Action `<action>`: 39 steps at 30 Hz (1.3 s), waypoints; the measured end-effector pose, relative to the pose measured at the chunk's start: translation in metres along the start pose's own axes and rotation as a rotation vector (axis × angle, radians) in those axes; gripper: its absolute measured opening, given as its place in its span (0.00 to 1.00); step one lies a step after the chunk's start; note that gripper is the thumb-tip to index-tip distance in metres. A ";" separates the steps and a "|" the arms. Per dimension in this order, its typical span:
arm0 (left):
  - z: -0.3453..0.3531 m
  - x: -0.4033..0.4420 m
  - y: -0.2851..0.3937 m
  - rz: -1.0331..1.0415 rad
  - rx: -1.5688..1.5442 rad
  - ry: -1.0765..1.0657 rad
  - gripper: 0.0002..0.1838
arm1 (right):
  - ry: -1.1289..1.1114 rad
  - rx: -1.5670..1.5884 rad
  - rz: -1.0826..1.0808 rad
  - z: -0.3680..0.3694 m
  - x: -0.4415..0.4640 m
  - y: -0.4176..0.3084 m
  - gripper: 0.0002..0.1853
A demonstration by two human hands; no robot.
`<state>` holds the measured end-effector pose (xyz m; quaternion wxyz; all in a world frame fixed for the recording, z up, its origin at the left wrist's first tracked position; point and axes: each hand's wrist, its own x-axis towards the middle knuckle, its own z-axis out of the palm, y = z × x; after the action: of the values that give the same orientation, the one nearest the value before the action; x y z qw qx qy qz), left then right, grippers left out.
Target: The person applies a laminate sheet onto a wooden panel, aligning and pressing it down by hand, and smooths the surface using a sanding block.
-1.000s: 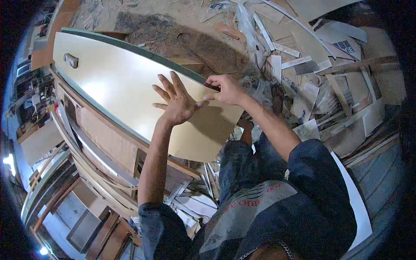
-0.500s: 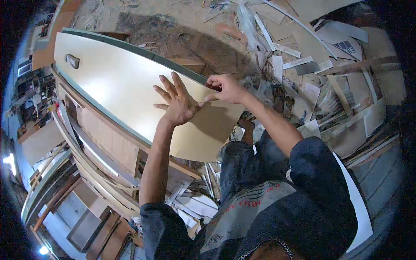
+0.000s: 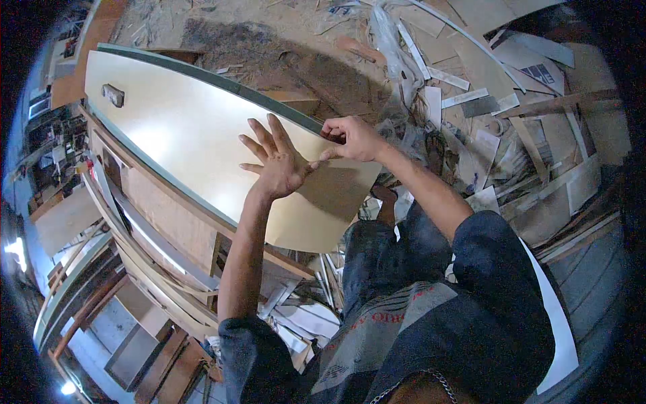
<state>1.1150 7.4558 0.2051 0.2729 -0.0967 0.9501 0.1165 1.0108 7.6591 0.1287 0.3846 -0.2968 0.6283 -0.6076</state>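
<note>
A glossy cream laminate sheet (image 3: 195, 145) lies over a long panel with a dark green edge (image 3: 222, 82). Fingers spread, my left hand (image 3: 277, 161) presses palm-down near the sheet's right end. Beside it, my right hand (image 3: 356, 139) pinches the sheet's far edge, with the thumb on top and the other fingers curled at the rim. The two thumbs nearly meet. What the curled fingers touch beneath the edge is hidden. A small grey block-like object (image 3: 113, 95) rests on the sheet's far left end.
Below and left stand curved wooden strips (image 3: 145, 283) and boards (image 3: 178, 367). Sheet and wood offcuts (image 3: 538, 74) and crumpled clear plastic (image 3: 387, 34) litter the floor to the right. More scraps (image 3: 306, 320) lie by my legs. Dusty ground (image 3: 269, 40) stretches beyond the panel.
</note>
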 end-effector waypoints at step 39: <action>-0.011 -0.011 0.014 0.000 -0.127 0.094 0.84 | -0.017 -0.002 0.086 -0.001 -0.011 -0.022 0.28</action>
<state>1.1154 7.4670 0.2225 0.2214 -0.1192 0.9525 0.1719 1.0137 7.6667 0.1514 0.4155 -0.2749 0.6377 -0.5874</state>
